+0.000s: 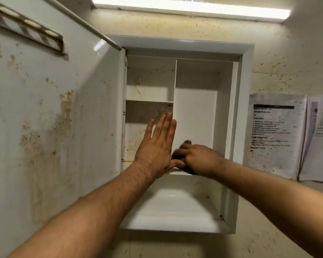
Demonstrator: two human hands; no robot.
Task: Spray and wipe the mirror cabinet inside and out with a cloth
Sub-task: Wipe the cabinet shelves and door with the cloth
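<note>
Head view shows your right hand point(199, 159) curled tight around a dark cloth point(181, 155), pressing it onto the lower shelf point(177, 174) of the mirror cabinet point(247, 108); the cloth is blurred and mostly hidden under your fingers. Your left hand point(157, 146) is flat and wide open just beside it, fingers together and pointing up in front of the cabinet's vertical divider point(174, 81), thumb touching the cloth hand near the shelf edge. Behind your left fingers, the cabinet's left compartments carry brown specks and stains on their back wall, split by a small shelf point(149, 102); the taller right compartment looks cleaner. Below the lower shelf, the cabinet's bottom bay point(175, 211) is white with a few dark specks at its right corner. Left of the cabinet, its open door point(54, 118) swings toward you, its inner face streaked with rust-coloured stains, and a striped strip with pale round pads point(26, 27) runs across its top. Above the cabinet, a lit strip light point(190, 8) sits over a spattered wall point(194, 27). Right of the cabinet, two printed sheets point(274, 135) hang on the wall; one heading seems to read "TASK GOAL", the rest is too blurred to read.
</note>
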